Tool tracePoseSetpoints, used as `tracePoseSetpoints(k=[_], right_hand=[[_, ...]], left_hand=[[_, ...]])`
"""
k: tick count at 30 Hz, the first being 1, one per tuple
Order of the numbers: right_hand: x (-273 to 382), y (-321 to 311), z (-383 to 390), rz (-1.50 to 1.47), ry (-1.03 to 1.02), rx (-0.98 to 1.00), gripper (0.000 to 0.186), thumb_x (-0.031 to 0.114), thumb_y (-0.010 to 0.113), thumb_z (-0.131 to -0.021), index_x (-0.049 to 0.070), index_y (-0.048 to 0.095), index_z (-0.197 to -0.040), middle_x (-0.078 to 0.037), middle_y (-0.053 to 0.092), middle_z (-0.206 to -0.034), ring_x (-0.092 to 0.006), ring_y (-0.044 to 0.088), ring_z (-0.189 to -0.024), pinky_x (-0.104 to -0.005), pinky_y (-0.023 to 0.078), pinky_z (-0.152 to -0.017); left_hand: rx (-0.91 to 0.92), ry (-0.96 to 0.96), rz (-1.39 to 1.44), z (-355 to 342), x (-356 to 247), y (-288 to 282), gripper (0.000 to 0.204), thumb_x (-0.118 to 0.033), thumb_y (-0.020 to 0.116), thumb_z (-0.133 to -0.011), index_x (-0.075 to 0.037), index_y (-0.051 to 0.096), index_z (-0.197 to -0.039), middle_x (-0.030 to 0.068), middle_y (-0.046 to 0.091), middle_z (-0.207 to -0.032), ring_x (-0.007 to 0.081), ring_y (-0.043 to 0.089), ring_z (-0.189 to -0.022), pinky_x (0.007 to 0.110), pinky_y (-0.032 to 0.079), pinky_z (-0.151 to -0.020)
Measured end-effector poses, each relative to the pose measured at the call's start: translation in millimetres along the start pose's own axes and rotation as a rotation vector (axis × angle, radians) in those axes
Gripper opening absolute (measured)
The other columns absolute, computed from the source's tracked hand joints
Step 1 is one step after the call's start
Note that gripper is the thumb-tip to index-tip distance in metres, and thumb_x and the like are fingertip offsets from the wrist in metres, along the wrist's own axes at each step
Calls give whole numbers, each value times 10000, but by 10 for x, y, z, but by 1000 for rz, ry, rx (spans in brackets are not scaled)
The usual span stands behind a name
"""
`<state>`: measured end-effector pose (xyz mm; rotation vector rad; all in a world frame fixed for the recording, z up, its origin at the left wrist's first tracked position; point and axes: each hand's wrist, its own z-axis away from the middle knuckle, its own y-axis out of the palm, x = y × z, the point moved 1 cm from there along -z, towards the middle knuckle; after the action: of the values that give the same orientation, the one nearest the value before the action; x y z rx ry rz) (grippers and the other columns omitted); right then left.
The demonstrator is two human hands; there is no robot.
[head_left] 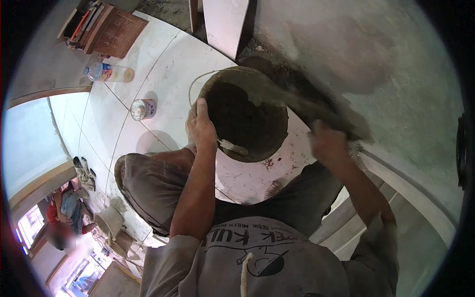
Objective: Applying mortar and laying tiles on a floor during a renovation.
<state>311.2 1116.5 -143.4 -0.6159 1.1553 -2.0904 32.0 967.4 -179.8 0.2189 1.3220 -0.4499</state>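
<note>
A round bucket [277, 133] of dark grey, wet-looking mortar [232, 111] stands on the pale tiles between my bent legs. My left hand [202, 127] grips its left rim, the thumb lying over the edge. The bucket's thin wire handle [193, 84] loops out at the far left, and its whitish grip [232, 147] rests at the near rim. To the right of the bucket, my right hand [329, 143] is closed and smeared by motion. A long blurred grey-brown streak runs beside it toward the bucket; what the hand holds cannot be made out.
Left of the bucket stand a small can [143, 109] and a plastic bottle [109, 73], with stacked brown tiles [115, 35] beyond. A white panel [225, 27] leans at the far side. A grey wall [410, 69] rises at right. Another person [67, 210] sits far left near a pale bucket [109, 220].
</note>
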Motion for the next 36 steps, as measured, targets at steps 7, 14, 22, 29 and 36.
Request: tracePoseSetpoints(k=[7,14,22,29,36], right_hand=[[1038,-88,-1286,33,-225,86,166,116,561,-754,36,683,-835,-164,664,-858,-303,660,-798,-381,537,-697],[1338,-221,-1419,313,-435,-62,176,146,567,-740,47,707,-782,-123,675,-755,-254,673,-735,-347,541,-638],[1515,-120,-938,267,-706,-8,143,123,571,-728,23,670,-755,-140,657,-725,-267,668,-701,-371,540,-608],[1157,96,-774,78,-413,-164,266,106,547,-783,5,643,-1009,-166,670,-798,-255,662,-690,-349,540,-562],[1155,-89,-1481,363,-403,-83,192,113,541,-795,57,706,-875,-128,679,-795,-220,665,-717,-324,531,-584]], left_hand=[[137,103,-433,122,-205,49,474,-363,514,-904,66,591,-1091,218,621,-1007,305,561,-988,352,403,-884],[246,-33,-303,50,-155,-51,414,-357,568,-874,1,629,-1072,145,651,-926,225,570,-891,336,412,-836],[226,31,-286,-179,59,-230,406,-394,578,-852,-34,662,-1019,170,609,-957,296,542,-898,366,404,-836],[223,18,-329,-166,-126,-70,454,-430,550,-866,-42,641,-1082,191,621,-966,298,544,-918,358,401,-856],[209,128,-466,63,-435,157,526,-448,551,-861,40,630,-1038,181,655,-906,287,595,-825,357,435,-820]])
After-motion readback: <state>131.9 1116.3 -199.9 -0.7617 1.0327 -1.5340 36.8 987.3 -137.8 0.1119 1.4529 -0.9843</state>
